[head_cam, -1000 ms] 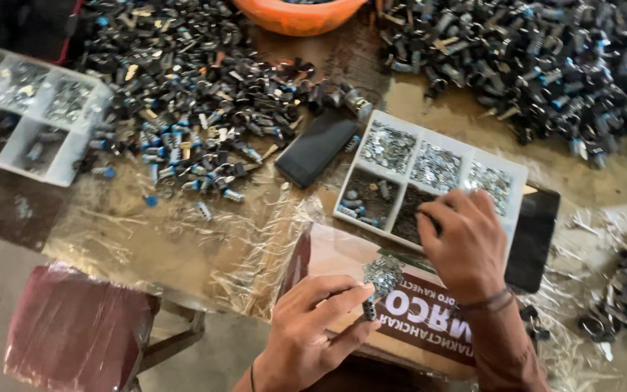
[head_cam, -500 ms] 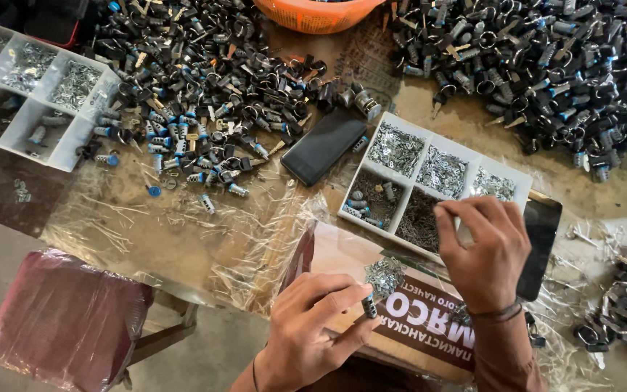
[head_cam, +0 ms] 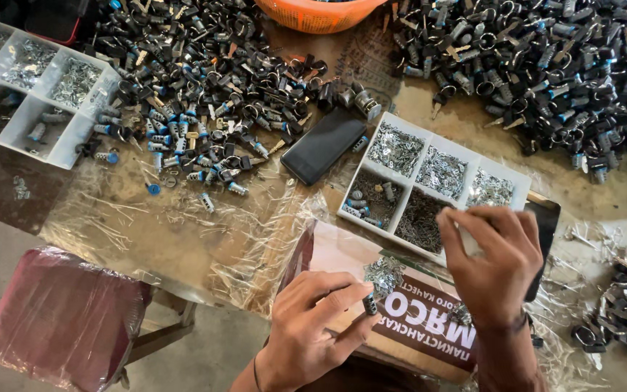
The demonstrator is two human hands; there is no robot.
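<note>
Small dark cylinder (head_cam: 369, 305) pinched by left hand (head_cam: 313, 327) as before; right hand (head_cam: 491, 265), fingers curled, now shifted twd. 5 o'clock corner of white divided tray (head_cam: 400, 218); contents undetermined.

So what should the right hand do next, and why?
Probably pinch one small metal piece from the white divided tray and carry it back: the right hand hovers at its near compartment, while the left hand holds a small dark cylinder ready.

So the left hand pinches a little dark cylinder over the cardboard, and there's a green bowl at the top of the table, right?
Almost. The head view shows the bowl at the top is orange, not green. The rest holds: the left hand pinches a little dark cylinder over the cardboard.
</note>
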